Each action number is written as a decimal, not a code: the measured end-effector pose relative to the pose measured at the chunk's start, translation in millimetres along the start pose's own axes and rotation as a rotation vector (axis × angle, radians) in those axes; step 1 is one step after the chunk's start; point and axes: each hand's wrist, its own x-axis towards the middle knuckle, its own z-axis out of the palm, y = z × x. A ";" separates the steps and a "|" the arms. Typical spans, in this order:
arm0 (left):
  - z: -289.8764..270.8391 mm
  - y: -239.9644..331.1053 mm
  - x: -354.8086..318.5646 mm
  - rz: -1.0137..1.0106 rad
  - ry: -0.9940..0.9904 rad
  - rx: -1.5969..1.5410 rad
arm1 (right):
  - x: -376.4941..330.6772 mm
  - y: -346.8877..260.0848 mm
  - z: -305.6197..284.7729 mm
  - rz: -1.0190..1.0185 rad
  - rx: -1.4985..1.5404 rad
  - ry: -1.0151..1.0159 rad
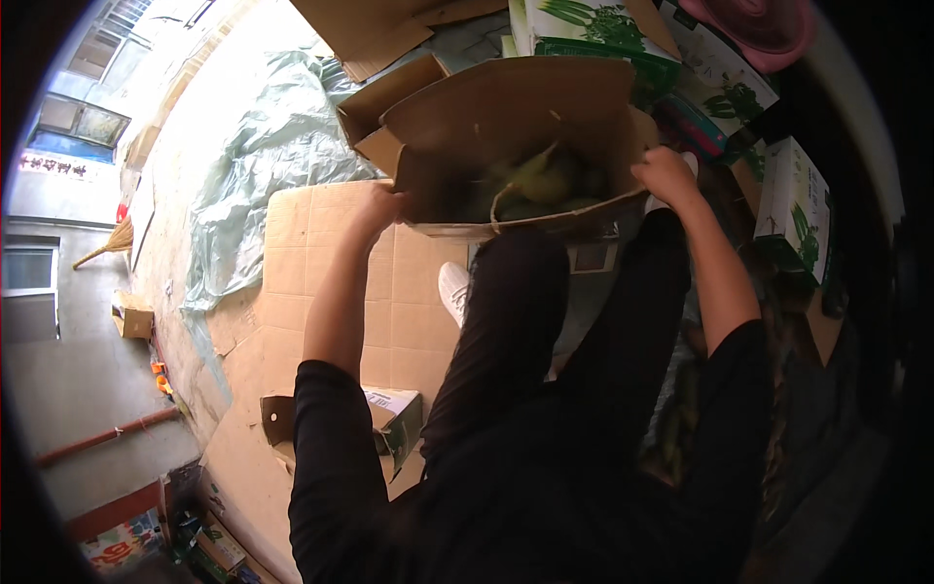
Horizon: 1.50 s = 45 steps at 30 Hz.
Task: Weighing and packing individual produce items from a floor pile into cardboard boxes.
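An open cardboard box (525,92) is held up in front of my knees, its far flap standing tall. My left hand (386,203) is closed on its near left corner. At the right corner, my right hand (665,175) grips the rim with the fingers wrapped over the edge. Inside lies some green produce (545,182) with a pale curved stem; it is blurred and partly in shadow, so its kind is unclear. The near wall of the box hides the bottom of the load.
Flattened cardboard (331,253) covers the floor to the left, beside a translucent plastic sheet (258,146). Printed vegetable cartons (795,209) stand at the right, with a pink basin (764,29) above. A small open carton (394,409) sits by my left arm. A broom (112,240) leans far left.
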 end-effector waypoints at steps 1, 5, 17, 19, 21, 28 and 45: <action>-7.4 -8.7 -8.6 -0.041 0.037 -0.008 | 3.6 -12.0 -1.4 -0.029 0.000 0.006; -43.7 -69.5 -60.8 -0.112 0.172 0.021 | 6.2 -87.1 17.8 -0.078 0.024 -0.053; -43.9 -266.8 -333.6 -0.522 0.589 -0.022 | -80.6 -303.9 135.1 -0.615 -0.292 -0.441; -34.5 -268.0 -359.3 -0.671 0.662 -0.228 | -82.7 -317.9 176.2 -0.623 -0.325 -0.493; -18.0 -300.1 -381.9 -0.691 0.585 -0.051 | -88.0 -324.4 191.1 -0.562 -0.255 -0.490; -11.1 -291.9 -365.2 -0.819 0.431 0.226 | -61.0 -286.8 167.8 -0.654 0.032 -0.371; 100.0 -128.8 -322.6 -0.023 0.438 -0.001 | -88.8 -272.3 92.5 -0.902 0.262 -0.325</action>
